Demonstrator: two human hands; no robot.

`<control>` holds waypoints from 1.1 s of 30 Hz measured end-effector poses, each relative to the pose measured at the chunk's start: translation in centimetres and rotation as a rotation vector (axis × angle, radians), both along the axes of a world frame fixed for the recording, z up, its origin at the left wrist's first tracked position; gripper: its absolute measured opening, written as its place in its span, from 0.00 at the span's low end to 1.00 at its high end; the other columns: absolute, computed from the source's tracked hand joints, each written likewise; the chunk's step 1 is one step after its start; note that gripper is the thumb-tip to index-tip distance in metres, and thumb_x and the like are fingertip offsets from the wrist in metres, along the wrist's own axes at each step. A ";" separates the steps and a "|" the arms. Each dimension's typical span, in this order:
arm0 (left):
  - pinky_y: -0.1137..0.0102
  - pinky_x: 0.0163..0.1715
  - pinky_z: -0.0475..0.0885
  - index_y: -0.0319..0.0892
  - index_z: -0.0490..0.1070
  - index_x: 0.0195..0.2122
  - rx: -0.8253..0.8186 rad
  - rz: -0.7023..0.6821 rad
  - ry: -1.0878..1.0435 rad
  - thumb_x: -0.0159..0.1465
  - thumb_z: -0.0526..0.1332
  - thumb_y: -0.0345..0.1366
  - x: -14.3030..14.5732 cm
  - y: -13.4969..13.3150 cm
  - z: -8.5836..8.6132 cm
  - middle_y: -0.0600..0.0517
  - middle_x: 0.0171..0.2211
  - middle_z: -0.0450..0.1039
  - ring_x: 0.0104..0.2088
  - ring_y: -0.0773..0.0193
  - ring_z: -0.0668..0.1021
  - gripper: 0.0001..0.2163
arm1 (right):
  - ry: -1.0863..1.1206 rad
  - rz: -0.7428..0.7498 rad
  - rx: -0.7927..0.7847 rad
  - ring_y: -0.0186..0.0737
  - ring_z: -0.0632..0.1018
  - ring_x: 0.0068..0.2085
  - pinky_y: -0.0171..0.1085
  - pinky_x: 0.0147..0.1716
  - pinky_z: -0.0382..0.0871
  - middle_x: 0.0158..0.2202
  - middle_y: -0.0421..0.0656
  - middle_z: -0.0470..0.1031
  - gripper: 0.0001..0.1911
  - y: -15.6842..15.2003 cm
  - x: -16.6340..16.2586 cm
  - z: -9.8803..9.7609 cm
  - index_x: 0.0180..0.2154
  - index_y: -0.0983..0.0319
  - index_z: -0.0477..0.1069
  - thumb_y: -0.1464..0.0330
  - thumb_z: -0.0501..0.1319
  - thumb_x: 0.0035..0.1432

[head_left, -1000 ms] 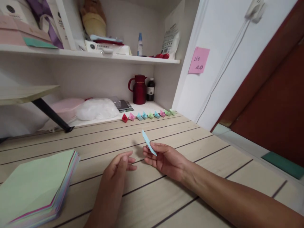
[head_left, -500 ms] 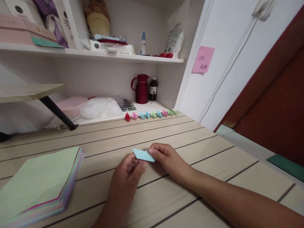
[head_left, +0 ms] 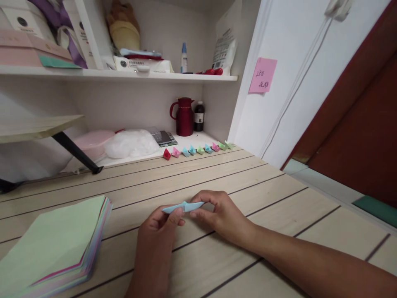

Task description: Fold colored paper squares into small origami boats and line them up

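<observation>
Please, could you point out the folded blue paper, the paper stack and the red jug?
Folded blue paper (head_left: 186,206), head view: its middle.
Paper stack (head_left: 57,238), head view: its green top sheet.
Red jug (head_left: 185,120), head view: body.

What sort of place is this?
Probably a room in someone's home: there's a red jug, a handwritten note on the wall, and a stack of coloured paper on the table.

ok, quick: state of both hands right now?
Left hand: closed, holding the left part of a narrow light-blue folded-paper piece.
Right hand: closed, pinching the right end of the same piece.
</observation>
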State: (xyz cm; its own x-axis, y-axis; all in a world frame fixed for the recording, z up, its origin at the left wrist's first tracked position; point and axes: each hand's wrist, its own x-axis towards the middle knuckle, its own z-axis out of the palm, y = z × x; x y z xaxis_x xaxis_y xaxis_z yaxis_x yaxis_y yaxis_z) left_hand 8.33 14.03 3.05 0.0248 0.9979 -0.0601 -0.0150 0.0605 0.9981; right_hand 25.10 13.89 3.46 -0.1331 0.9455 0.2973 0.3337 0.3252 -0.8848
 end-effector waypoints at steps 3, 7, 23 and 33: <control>0.71 0.36 0.68 0.42 0.78 0.33 -0.023 -0.027 -0.033 0.53 0.68 0.45 -0.1 -0.1 0.1 0.52 0.27 0.78 0.34 0.61 0.77 0.12 | 0.043 -0.004 -0.027 0.39 0.76 0.34 0.35 0.35 0.67 0.31 0.41 0.79 0.06 -0.1 0.1 0.1 0.30 0.61 0.77 0.65 0.66 0.55; 0.68 0.44 0.68 0.41 0.77 0.28 0.007 -0.109 -0.121 0.57 0.66 0.45 -0.3 0.1 -0.1 0.50 0.31 0.79 0.37 0.60 0.78 0.11 | 0.149 0.066 -0.130 0.39 0.77 0.33 0.35 0.34 0.68 0.29 0.42 0.79 0.09 -0.2 0.2 0.4 0.32 0.62 0.76 0.62 0.64 0.57; 0.68 0.48 0.67 0.44 0.78 0.45 -0.042 -0.048 -0.131 0.56 0.67 0.47 -0.9 1.0 -1.6 0.50 0.39 0.81 0.41 0.62 0.77 0.18 | 0.203 0.014 0.009 0.35 0.76 0.35 0.36 0.38 0.69 0.39 0.40 0.77 0.16 0.8 0.6 -0.2 0.46 0.57 0.66 0.72 0.65 0.55; 0.61 0.54 0.65 0.41 0.77 0.46 -0.116 0.083 -0.240 0.52 0.69 0.46 -0.7 1.4 -1.2 0.49 0.37 0.80 0.43 0.59 0.78 0.22 | 0.346 0.113 -0.205 0.35 0.77 0.34 0.38 0.36 0.70 0.44 0.42 0.71 0.21 0.6 0.5 0.1 0.52 0.55 0.62 0.57 0.62 0.60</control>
State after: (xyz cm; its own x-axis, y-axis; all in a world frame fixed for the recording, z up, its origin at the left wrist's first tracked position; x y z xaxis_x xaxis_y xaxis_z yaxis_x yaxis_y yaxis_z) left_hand 7.67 15.38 1.85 -0.0297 0.9838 -0.1767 -0.2601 0.1630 0.9517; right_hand 25.60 14.51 3.59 -0.1643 0.9750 0.1499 -0.0228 0.1482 -0.9887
